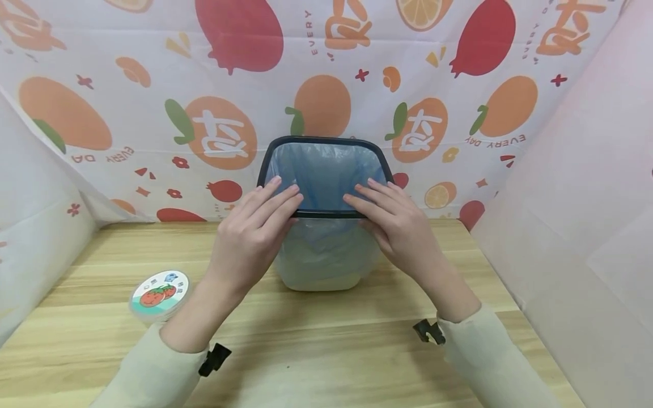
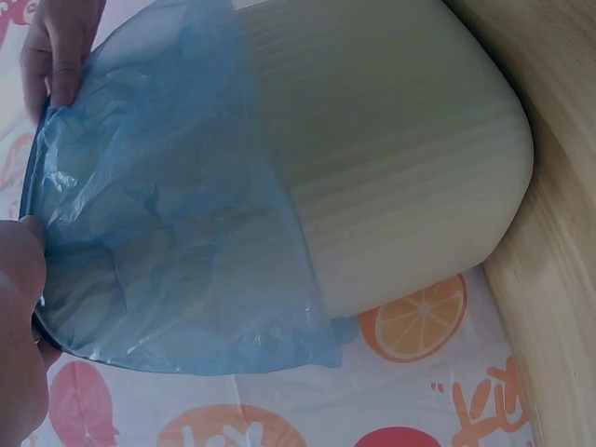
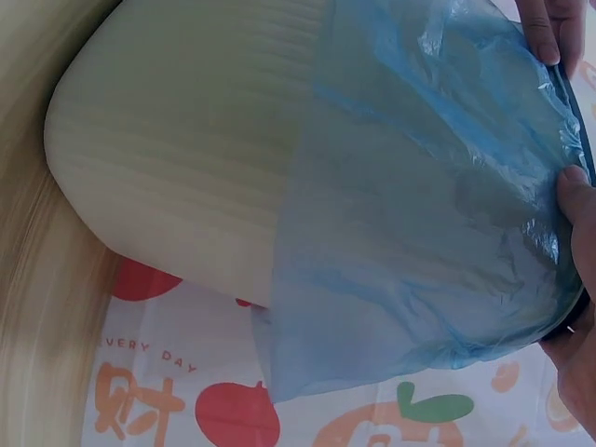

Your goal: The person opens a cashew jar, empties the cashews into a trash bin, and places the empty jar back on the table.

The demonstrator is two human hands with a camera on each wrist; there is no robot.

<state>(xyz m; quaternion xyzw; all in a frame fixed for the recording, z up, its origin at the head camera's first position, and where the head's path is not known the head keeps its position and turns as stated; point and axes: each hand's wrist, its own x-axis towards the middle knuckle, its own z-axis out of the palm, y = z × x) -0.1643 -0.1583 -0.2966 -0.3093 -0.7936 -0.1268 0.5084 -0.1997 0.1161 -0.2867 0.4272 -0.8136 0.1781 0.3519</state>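
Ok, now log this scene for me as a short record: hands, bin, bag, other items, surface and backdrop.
Left hand: grips the black rim on its left side, fingers over the top
Right hand: grips the same rim on its right side
Bin: pale, standing on the table
Bag: translucent blue plastic, lining the inside and hanging over the upper outside
Other item: round tub with a fruit picture on its lid, beside the left forearm
Surface: wood-grain table
Backdrop: fruit-print cloth
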